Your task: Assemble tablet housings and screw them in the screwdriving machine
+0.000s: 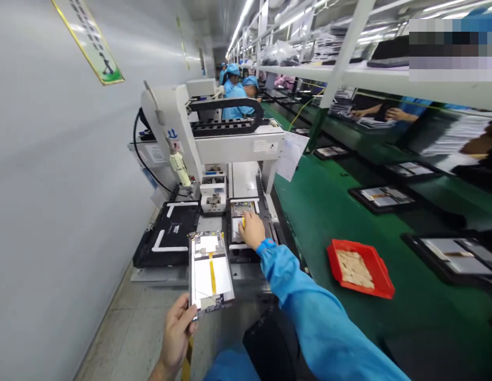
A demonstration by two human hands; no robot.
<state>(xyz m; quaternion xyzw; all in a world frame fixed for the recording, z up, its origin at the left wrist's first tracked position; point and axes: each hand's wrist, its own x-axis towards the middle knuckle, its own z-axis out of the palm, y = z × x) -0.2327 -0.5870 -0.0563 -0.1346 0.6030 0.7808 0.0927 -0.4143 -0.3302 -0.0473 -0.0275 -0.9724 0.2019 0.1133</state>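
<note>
My left hand [176,330] grips an open-backed tablet [202,272] by its lower left corner. White battery panels, a yellow strip and a circuit board show on it, and it is tilted up in front of the machine. My right hand [253,230], in a blue sleeve, reaches to a second open-backed tablet [237,231] lying in the right fixture [262,209] of the machine. Its fingers are bent and closed at that tablet near a yellow strip; the hand covers part of the tablet. On the left, a black fixture [176,227] with white corner strips holds no tablet.
The white benchtop machine [238,148] spans the fixtures. A green bench [309,211] runs along the right, with a red tray [383,280] of pale pieces and several tablets in black holders [383,198]. A wall [71,211] stands left. Co-workers [236,100] sit farther off.
</note>
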